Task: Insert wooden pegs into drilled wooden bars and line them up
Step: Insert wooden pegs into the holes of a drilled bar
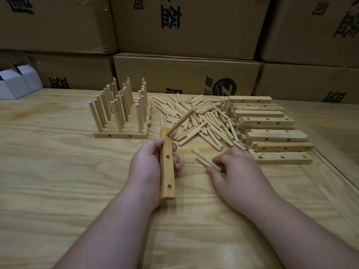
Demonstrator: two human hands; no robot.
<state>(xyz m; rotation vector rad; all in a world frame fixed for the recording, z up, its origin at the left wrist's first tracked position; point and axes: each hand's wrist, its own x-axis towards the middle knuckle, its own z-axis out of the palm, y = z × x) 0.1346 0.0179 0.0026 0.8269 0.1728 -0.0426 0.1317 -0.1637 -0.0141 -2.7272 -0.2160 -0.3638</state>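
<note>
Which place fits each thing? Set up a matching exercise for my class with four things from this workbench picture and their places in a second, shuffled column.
Things:
1. bar with one peg
2. loose pegs
3. finished bars
4. undrilled-side stack of empty bars

Places:
A. heaped at the table's middle
B. lined up on the left, pegs upright
C. gripped in the left hand
D. stacked on the right

Pairs: 1-C, 2-A, 3-B, 4-D

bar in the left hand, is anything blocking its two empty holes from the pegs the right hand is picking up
Nothing visible does. The bar in the left hand has one peg seated at its far end; the two nearer holes face up, open. The right hand pinches loose pegs beside it on bare table.
</note>
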